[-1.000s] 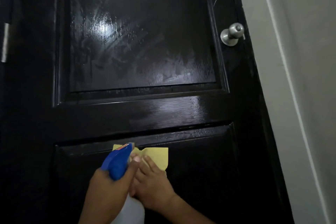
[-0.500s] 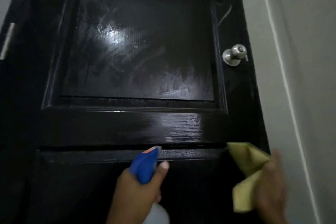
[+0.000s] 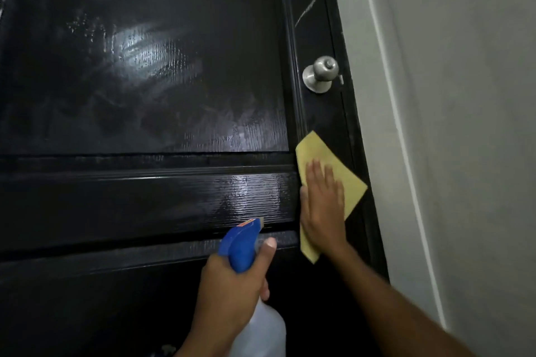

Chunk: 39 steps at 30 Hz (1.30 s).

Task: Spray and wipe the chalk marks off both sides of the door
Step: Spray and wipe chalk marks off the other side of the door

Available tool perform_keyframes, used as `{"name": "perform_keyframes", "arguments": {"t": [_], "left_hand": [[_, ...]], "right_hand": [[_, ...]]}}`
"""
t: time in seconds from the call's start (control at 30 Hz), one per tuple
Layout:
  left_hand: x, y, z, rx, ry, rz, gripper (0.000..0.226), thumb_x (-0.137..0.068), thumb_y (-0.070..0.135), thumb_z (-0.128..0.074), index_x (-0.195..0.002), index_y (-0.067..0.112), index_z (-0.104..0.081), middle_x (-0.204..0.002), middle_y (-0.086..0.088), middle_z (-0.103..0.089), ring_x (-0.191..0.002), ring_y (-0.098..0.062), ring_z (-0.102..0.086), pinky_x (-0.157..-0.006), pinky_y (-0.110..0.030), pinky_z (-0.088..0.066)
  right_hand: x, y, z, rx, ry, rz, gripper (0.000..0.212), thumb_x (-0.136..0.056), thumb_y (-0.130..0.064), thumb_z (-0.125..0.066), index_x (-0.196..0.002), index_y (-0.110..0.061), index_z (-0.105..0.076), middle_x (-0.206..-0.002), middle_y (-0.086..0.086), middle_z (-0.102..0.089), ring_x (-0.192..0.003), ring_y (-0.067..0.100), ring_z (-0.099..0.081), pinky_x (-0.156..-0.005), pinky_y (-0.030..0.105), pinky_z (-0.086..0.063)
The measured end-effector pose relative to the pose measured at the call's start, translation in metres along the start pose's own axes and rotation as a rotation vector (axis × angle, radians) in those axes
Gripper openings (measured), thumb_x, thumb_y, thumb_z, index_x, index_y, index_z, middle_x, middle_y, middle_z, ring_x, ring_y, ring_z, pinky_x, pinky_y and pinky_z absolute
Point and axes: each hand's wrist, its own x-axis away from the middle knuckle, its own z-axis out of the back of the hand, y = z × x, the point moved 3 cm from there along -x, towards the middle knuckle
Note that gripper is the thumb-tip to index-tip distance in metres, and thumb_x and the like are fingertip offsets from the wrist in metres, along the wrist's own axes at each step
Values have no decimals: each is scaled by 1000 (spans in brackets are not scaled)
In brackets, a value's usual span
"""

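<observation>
Nearest to me, my left hand (image 3: 229, 295) grips the neck of the spray bottle (image 3: 255, 310), fingers curled round it and my thumb lying up along the blue trigger head, whose nozzle points at the door (image 3: 145, 197). The bottle's pale body hangs below my fist, near the bottom edge of the view.

A little further out, my right hand (image 3: 322, 209) lies flat with the fingers straight and together, pressing the yellow cloth (image 3: 316, 151) against the door's right-hand upright, close to its outer edge. The cloth shows above my fingertips, to their right, and again below my wrist (it is folded, though I cannot tell how many times). It sits level with the cross rail between the upper and lower panels.

The rail itself shines wet beside my right hand. Above it, the upper panel (image 3: 145, 66) is smeared with streaks and a bright patch of glare towards its left half.

Further up the right-hand upright, well above the cloth, is the round metal doorknob (image 3: 320, 74). Higher still, near the top right corner of the door, a thin pale chalk mark (image 3: 306, 13) runs slantwise. The grey wall (image 3: 449, 124) stands to the right of the door.
</observation>
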Motion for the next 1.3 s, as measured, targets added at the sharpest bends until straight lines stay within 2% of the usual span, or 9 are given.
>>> {"name": "perform_keyframes", "arguments": {"t": [0.1, 0.13, 0.27, 0.33, 0.43, 0.67, 0.87, 1.1, 1.3], "left_hand": [[-3, 0, 0, 22, 14, 5, 15, -86, 32, -73, -100, 35, -66, -48, -11, -59, -47, -20, -59, -58, -26, -53], [-5, 2, -1, 20, 17, 12, 10, -86, 34, -73, -94, 29, -68, -48, -11, -59, -47, -20, -60, -59, -30, -54], [-10, 7, -2, -18, 19, 28, 52, -86, 39, -72, -70, -9, -62, -51, -16, -62, -43, -13, -59, -49, -17, -48], [-15, 14, -5, 2, 24, 32, 56, -86, 39, -72, -69, -13, -60, -50, -17, -60, -42, -12, -57, -46, -15, -45], [-28, 18, -10, 7, 45, 12, 58, -87, 40, -72, -64, -12, -61, -47, -12, -59, -40, -11, -56, -45, -14, -44], [-54, 17, -11, -16, 17, -13, 53, -88, 42, -70, -56, 1, -60, -45, -6, -59, -37, -4, -52, -43, -8, -40], [-60, 18, -3, -24, 11, 4, 52, -87, 45, -70, -65, -2, -65, -51, -9, -63, -42, -7, -57, -45, -13, -44], [-56, 37, -11, 37, -134, 90, 35, -87, 40, -73, -80, 6, -65, -53, -4, -59, -47, -15, -60, -49, -22, -50], [-70, 46, 15, 22, -60, 100, 40, -83, 38, -78, -82, 0, -69, -55, -6, -60, -50, -19, -59, -64, -38, -58]], "right_hand": [[74, 1, -12, 24, 10, -11, 56, -107, -40, -18, -161, -24, -13, -169, -7, -8, -156, 16, 0, -125, 42, -5], [104, 7, -15, 38, -15, -7, 56, -108, -40, -16, -161, -25, -14, -169, -8, -8, -156, 19, -4, -124, 41, -8], [173, 25, -15, 48, -153, 13, 54, -108, -44, -11, -161, -33, -9, -168, -15, -6, -154, 21, -11, -121, 31, -4], [140, 22, -7, -21, -141, -32, 54, -107, -46, -14, -160, -38, -7, -167, -19, -1, -155, 16, -3, -123, 35, -2], [50, 5, 5, -68, -28, -96, 59, -103, -44, -17, -159, -27, -17, -167, -11, -9, -155, 17, -1, -124, 50, -9], [-149, -2, 36, -24, 44, -154, 54, -109, -35, -24, -161, -23, -13, -169, -4, -9, -156, 24, -1, -123, 50, -5], [-68, 15, 19, -40, 177, -110, 54, -107, -35, -26, -159, -20, -26, -166, -5, -22, -155, 21, -12, -123, 47, -10], [105, 30, 9, -104, -24, -101, 56, -103, -41, -23, -157, -27, -22, -164, -21, -9, -155, 10, -1, -123, 54, -11], [-18, -54, 5, -133, -76, 3, 56, -104, -33, -25, -157, -18, -30, -166, -4, -18, -155, 24, -6, -123, 55, -5]]}}
